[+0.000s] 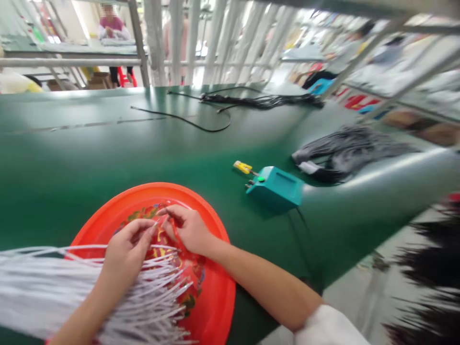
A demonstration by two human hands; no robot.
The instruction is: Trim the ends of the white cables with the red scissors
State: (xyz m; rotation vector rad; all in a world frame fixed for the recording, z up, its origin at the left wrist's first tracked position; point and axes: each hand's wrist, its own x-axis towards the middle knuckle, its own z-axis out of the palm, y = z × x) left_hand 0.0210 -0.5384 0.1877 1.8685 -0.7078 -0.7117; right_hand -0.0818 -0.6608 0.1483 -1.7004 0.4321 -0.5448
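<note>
My left hand [131, 244] is closed in a pinch over the red tray [215, 306]. A small pale tip shows at its fingertips and looks like the end of a white cord. Close beside it, almost touching, my right hand [192, 230] has thumb and fingers pinched together; a small reddish piece shows by them, too blurred to name. Below both hands a thick bundle of white cords [151, 306] reaches in from the left, its tipped ends fanned over the tray's flower pattern. My left forearm lies across this bundle and hides part of it.
A teal device [276, 187] with a yellow-handled piece [243, 166] stands right of the tray, its cable trailing down. Grey cords [345, 148] lie at the right edge of the green table [72, 167], black cords [262, 100] at the back. White cords hang behind; people sit beyond.
</note>
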